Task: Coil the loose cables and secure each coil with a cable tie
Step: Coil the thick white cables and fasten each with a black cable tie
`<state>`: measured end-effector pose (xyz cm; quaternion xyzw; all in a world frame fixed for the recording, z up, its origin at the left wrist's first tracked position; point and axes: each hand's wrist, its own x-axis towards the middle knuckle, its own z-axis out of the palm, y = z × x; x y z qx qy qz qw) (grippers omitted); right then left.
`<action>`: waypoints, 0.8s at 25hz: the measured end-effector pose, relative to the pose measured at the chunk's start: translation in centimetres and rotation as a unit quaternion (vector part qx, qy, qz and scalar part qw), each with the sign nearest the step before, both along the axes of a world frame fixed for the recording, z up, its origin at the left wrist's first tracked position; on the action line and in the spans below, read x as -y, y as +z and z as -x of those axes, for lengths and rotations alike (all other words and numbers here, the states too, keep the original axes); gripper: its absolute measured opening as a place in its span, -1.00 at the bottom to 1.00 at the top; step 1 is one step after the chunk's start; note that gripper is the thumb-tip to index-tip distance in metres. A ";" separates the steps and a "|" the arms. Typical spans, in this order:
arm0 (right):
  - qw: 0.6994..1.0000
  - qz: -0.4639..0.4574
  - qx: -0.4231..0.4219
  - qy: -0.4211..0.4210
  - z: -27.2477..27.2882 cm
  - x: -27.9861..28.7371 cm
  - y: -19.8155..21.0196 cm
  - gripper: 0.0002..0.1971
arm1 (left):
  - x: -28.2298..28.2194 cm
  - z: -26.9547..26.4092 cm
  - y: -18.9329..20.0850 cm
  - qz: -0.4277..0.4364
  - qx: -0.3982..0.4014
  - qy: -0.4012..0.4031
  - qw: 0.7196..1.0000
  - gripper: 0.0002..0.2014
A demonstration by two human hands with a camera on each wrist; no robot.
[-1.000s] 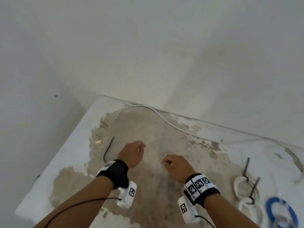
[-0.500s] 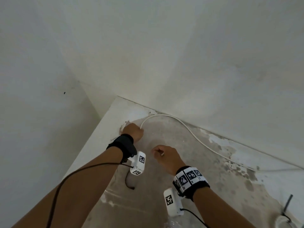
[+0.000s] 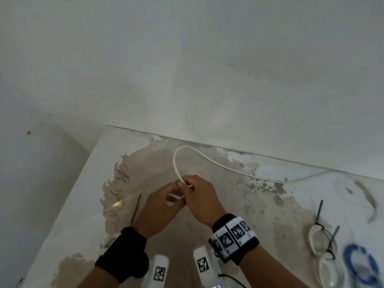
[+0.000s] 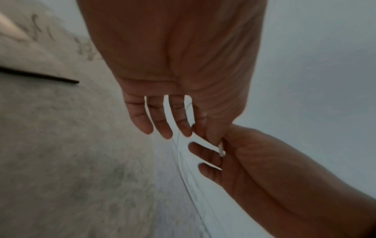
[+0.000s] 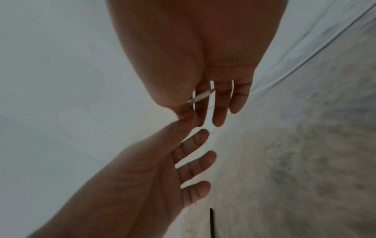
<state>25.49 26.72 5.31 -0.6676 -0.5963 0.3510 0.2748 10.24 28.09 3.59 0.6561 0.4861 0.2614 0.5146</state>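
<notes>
In the head view, both hands meet over the worn middle of the desk (image 3: 239, 206). The left hand (image 3: 160, 206) and the right hand (image 3: 199, 196) touch at the fingertips, and together they pinch the near end of the white cable (image 3: 176, 165). From the hands the cable rises away, bends in a loop toward the wall, then runs off to the right along the desk's far edge. Just left of the left hand lies a loose black cable tie (image 3: 136, 208), flat on the desk. Well to the right of the hands sit two white coils (image 3: 324, 252), each with a black tie standing up from it, and beside them a blue coil (image 3: 361, 265), blurred.

In the left wrist view, the left hand (image 4: 179, 64) shows three fingers (image 4: 142, 119) straight and slightly spread, while its thumb side meets the right hand (image 4: 264, 169) on the cable end (image 4: 221, 150). The black tie (image 4: 40, 77) lies to the left of it.

In the right wrist view, the right hand (image 5: 199, 56) pinches a short piece of the cable (image 5: 201, 97) at thumb and forefinger; its other fingers (image 5: 237, 99) hang straight. The left hand (image 5: 142, 177) reaches in from below with fingers spread, its thumb tip touching the pinch.
</notes>
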 end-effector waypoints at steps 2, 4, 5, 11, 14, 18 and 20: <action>1.000 -0.020 0.008 0.000 -2.4 3.7 0.5 -0.76 | 1.5 -0.4 0.8 -0.085 -0.053 0.031 0.994 -0.76; 1.000 -0.026 -0.004 0.015 -4.6 7.2 1.8 -0.77 | 2.4 -1.8 2.5 -0.177 -0.057 0.004 0.983 -0.72; 0.999 -0.037 -0.016 0.026 -5.6 8.8 2.9 -0.79 | 2.8 -3.1 3.6 -0.201 -0.055 -0.031 0.978 -0.73; 0.981 -0.142 -0.072 -0.110 -12.9 15.4 7.8 -0.78 | 7.2 -8.3 6.9 -0.215 -0.086 -0.139 0.963 -0.70; 0.976 -0.157 -0.069 -0.134 -16.3 18.4 8.3 -0.76 | 9.0 -8.4 8.3 -0.240 -0.086 -0.129 0.958 -0.69; 0.984 -0.131 -0.061 -0.102 -17.8 21.4 7.3 -0.76 | 11.4 -7.4 11.6 -0.332 -0.196 -0.072 0.920 -0.68; 0.993 -0.095 0.003 -0.064 -18.0 22.2 6.6 -0.77 | 12.8 -6.8 12.9 -0.345 -0.228 -0.040 0.909 -0.71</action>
